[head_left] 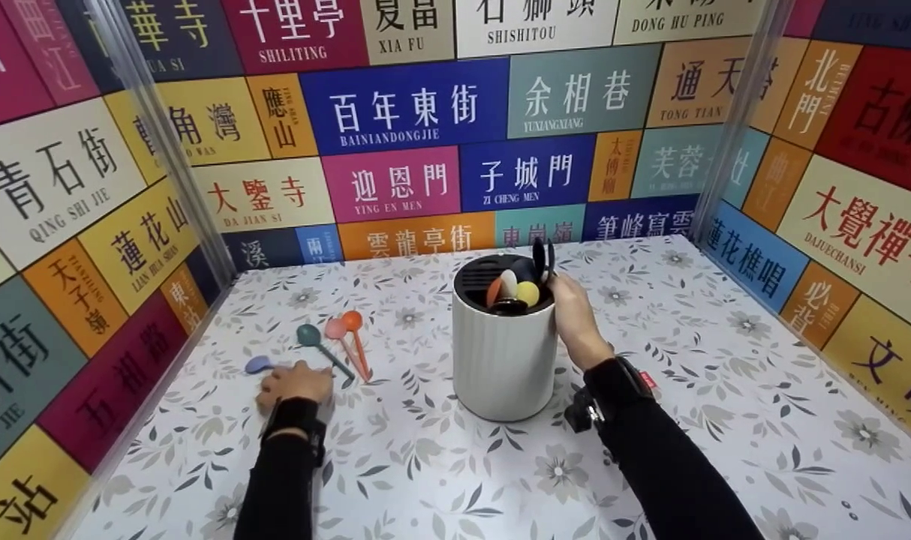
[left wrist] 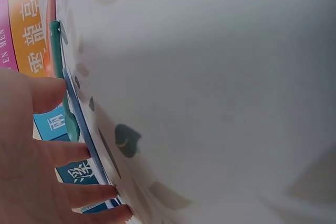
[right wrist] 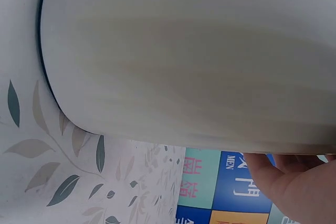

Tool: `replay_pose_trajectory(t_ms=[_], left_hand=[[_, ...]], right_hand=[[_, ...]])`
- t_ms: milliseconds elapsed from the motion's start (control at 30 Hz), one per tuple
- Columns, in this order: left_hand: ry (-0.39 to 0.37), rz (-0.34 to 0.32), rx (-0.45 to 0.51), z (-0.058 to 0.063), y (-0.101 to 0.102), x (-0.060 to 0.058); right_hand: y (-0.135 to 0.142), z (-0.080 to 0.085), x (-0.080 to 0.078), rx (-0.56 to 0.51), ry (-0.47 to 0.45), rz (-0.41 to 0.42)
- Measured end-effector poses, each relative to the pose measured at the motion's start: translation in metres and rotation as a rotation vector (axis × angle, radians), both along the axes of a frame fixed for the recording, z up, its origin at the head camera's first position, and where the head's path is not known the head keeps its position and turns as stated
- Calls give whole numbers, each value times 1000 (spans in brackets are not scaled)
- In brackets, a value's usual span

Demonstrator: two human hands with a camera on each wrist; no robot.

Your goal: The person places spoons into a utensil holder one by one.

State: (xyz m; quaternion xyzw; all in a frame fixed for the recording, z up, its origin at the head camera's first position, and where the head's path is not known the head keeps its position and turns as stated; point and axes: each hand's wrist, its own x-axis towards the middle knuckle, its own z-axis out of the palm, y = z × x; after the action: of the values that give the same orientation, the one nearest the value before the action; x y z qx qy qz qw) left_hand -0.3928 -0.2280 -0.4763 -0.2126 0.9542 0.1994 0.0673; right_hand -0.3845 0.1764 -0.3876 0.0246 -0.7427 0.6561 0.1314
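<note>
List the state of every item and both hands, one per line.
White holder: upright, loaded
Utensils: upended in the holder's black top
Green spoon: lying on the table
Pink spoon: lying close beside the orange one
Orange spoon: lying down
Blue spoon: lying, partly covered
Left hand: touching the blue spoon
Right hand: against the holder's side, fingers partly hidden

Brightly lit head view, dimmer greyish wrist views, soft shadow across tabletop (left wrist: 220,103)
</note>
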Motion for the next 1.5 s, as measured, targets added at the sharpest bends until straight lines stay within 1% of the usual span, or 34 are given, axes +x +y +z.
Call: replay_pose_trajectory(t_ms=[67, 133, 333, 467, 700, 767, 933, 1000, 1067, 1167, 1333, 1433, 1500], left_hand=[[11, -1, -8, 0, 1, 1], [40, -5, -19, 1, 1, 1], [166, -22, -70, 0, 2, -1], [190, -13, -50, 2, 3, -4], [167, 18, -52, 4, 1, -2], [151, 9, -55, 4, -1, -1], [119, -6, 1, 0, -7, 3], [110, -2, 14, -2, -8, 4], [93, -3, 7, -2, -8, 5], [65, -11, -8, 0, -6, 6], [6, -35, -34, 9, -1, 7], [-18, -32, -53, 13, 0, 8], [-20, -20, -60, 13, 0, 10]], right_hand=[[0, 0, -1, -5, 1, -3], [0, -1, -1, -11, 5, 1], [1, 0, -1, -4, 14, 1], [1, -1, -1, -22, 9, 1], [2, -1, -2, -32, 2, 14], [2, -2, -2, -33, 0, 15], [2, -1, -1, -24, 1, 8], [1, 0, -1, -17, -1, 6], [1, 0, -1, -15, -1, 5], [1, 0, -1, -11, 1, -2], [2, -1, -2, 0, 7, -19], [2, -1, -2, -1, 8, -25], [1, -2, -3, -5, 9, -24]])
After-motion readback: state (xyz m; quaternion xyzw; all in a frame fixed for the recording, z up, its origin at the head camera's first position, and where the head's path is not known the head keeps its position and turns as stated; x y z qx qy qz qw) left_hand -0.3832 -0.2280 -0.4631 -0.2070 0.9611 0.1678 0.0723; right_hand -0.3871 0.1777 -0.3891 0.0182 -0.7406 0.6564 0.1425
